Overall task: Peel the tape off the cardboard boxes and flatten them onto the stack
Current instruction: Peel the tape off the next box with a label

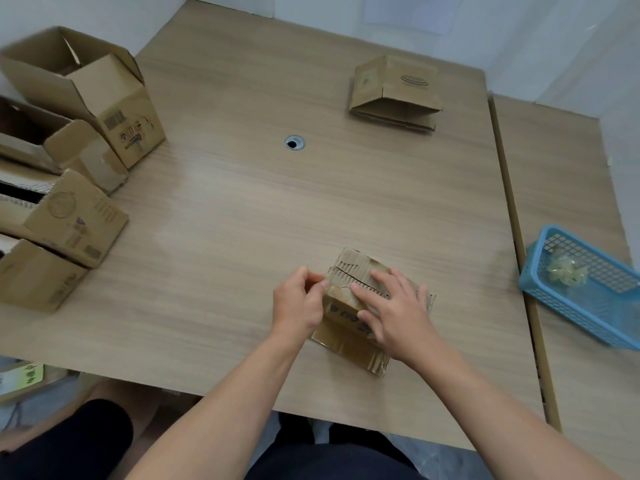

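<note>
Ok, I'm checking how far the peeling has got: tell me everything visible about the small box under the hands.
The small cardboard box is brown corrugated card, standing on the table near its front edge. Its closed top flaps meet at a dark seam, their skin torn to bare ribs. A glossy, taped flap lies open toward the person. The left hand pinches its upper left edge; the right hand presses flat on top.

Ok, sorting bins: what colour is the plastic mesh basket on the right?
The plastic mesh basket is light blue; the head view shows it best.
</note>
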